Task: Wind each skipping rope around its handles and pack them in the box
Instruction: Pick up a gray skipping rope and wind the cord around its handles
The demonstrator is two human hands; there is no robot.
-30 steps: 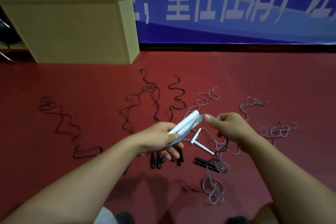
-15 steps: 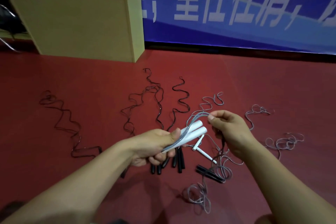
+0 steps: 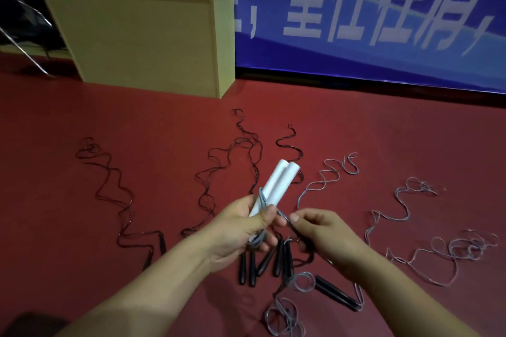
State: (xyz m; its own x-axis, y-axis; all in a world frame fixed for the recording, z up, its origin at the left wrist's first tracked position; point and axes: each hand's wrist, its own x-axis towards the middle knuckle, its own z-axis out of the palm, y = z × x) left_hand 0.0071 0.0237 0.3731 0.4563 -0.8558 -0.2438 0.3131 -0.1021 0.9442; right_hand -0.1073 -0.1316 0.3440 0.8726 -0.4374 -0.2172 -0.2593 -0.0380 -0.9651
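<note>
The two white handles (image 3: 276, 186) are being held side by side as one bundle, tilted up and away from the person, above the red floor (image 3: 383, 145). Pairing them this way is giving the grey rope (image 3: 262, 200) a firm core to go round, and a few turns are already lying across their lower part, just above the grip. The left hand (image 3: 241, 230) is gripping the bottom of the bundle, its fingers (image 3: 269, 241) curled round both handles and the thumb pressing on the turns, likely so the wraps do not slip. The right hand (image 3: 320, 230) is sitting just beside it, thumb and forefinger pinching the rope close to the handles, the other fingers loosely curled; this is probably keeping the strand taut for the next turn. From there the slack is dropping out of sight behind the hands to grey loops on the floor.

Below the hands, several black handles (image 3: 262, 260) are lying close together on the floor, their dark ropes (image 3: 246, 150) trailing away unwound. More grey ropes (image 3: 451, 249) are lying loose to the right. The box (image 3: 142, 35) is standing well apart at the back, against the blue banner (image 3: 356, 8); whether anything is in it cannot be told.
</note>
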